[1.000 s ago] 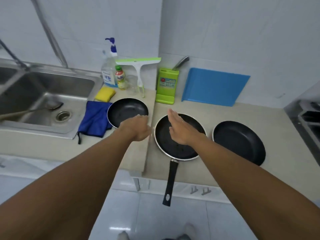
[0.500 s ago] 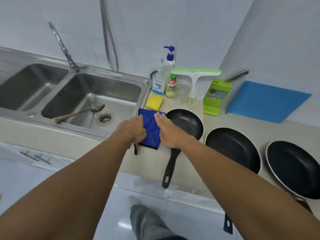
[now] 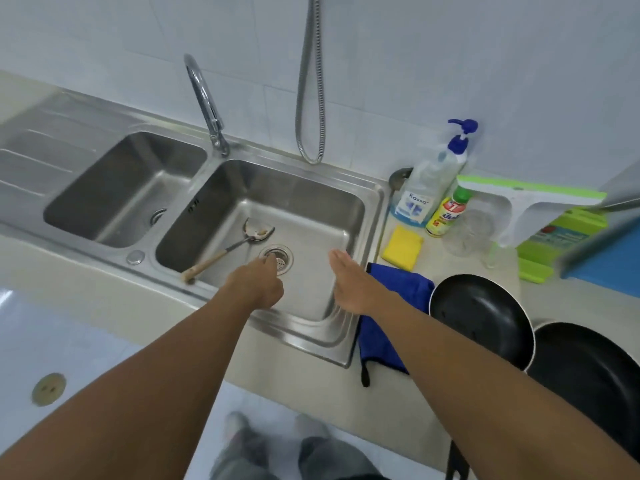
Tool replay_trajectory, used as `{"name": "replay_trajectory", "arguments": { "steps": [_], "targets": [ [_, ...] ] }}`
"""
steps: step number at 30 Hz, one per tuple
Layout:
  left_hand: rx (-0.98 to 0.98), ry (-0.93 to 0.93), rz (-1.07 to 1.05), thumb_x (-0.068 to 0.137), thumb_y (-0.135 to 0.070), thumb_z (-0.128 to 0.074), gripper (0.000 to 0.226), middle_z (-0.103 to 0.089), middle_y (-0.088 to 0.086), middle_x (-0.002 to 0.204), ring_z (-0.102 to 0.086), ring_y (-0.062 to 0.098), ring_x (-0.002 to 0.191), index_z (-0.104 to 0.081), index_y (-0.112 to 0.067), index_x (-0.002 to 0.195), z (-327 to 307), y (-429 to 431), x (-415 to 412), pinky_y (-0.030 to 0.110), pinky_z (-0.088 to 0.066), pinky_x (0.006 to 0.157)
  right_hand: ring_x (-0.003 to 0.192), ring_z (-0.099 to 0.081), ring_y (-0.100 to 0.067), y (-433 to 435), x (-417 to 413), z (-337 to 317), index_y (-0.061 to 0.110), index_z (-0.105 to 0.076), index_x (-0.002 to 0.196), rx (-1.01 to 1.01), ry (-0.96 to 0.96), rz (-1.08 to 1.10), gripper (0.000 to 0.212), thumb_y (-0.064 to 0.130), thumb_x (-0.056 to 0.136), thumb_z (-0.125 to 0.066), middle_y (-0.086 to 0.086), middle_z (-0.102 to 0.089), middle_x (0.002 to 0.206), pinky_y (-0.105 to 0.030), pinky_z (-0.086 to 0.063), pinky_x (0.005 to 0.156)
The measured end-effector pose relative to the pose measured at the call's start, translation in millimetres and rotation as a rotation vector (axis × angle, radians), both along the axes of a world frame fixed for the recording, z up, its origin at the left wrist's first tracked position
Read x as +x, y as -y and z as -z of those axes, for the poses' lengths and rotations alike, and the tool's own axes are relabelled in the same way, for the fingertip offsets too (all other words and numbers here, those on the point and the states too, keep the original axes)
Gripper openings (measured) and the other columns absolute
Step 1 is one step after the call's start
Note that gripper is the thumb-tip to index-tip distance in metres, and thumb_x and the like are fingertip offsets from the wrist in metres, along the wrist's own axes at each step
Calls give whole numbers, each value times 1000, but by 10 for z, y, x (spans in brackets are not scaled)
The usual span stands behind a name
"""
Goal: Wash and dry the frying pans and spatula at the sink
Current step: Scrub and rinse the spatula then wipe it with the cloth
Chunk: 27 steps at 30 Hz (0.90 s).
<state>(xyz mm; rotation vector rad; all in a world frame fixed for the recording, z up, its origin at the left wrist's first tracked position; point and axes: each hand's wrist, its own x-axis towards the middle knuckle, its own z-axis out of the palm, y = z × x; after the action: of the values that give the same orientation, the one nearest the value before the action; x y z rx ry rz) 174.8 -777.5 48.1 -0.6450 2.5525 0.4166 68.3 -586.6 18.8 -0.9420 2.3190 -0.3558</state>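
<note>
A metal spatula (image 3: 228,249) with a wooden handle lies in the right basin of the steel sink (image 3: 374,202), its dirty blade near the drain (image 3: 277,259). My left hand (image 3: 256,285) hovers over the drain, fingers loosely curled, holding nothing. My right hand (image 3: 349,285) is held flat with straight fingers over the basin's right side, empty. Two black frying pans (image 3: 481,317) (image 3: 588,372) sit on the counter to the right. A blue cloth (image 3: 394,306) lies between the sink and the nearer pan, partly under my right forearm.
A curved tap (image 3: 207,105) and a hanging hose (image 3: 310,98) stand behind the sink. A yellow sponge (image 3: 403,251), pump soap bottle (image 3: 433,178), small bottle (image 3: 446,211), squeegee (image 3: 530,209) and blue board (image 3: 606,261) crowd the back right counter. A second basin (image 3: 121,188) is on the left.
The view has swung left from the pans to the sink. Both hands have moved from above the blue cloth and pan to over the right basin.
</note>
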Motion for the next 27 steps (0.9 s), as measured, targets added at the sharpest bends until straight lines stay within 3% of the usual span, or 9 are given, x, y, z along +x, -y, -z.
{"name": "replay_trajectory", "arguments": {
  "steps": [4,9,17,23,27],
  "targets": [
    [23,62,0,100,-21,-41,54,-43,12,158,-47,36,140,-34,-11,153,241,587,-31,47,-40,113,155,11,-14,448,-79,218,14,8,161,16,31,55,73,-1,102,-31,-1,14,169,-31,2,125],
    [96,99,-19,97,-14,-47,43,-49,16,148,-52,33,133,-44,-6,140,655,1289,-75,45,-45,109,156,8,-16,949,-186,433,12,4,162,45,0,145,72,0,101,-32,-1,9,170,-29,2,123],
    [139,120,-32,99,-5,-49,54,-47,20,144,-52,35,132,-32,0,151,1183,1793,-226,43,-46,110,155,12,-12,1306,-291,794,15,6,162,139,-19,240,76,0,100,-34,2,12,169,-26,6,121],
    [266,158,-255,101,-7,-48,37,-53,22,137,-60,38,123,-43,1,136,1481,1951,-357,41,-51,103,155,14,-14,1204,-425,928,17,6,162,168,-35,434,80,-1,98,-39,3,16,169,-38,-3,128],
    [377,160,-360,99,-9,-56,32,-63,22,122,-69,38,106,-51,1,129,1531,1972,-380,43,-61,87,157,7,-24,915,-632,859,7,-4,162,133,-323,521,80,1,95,-48,-10,5,170,-41,-6,128]
  ]
}}
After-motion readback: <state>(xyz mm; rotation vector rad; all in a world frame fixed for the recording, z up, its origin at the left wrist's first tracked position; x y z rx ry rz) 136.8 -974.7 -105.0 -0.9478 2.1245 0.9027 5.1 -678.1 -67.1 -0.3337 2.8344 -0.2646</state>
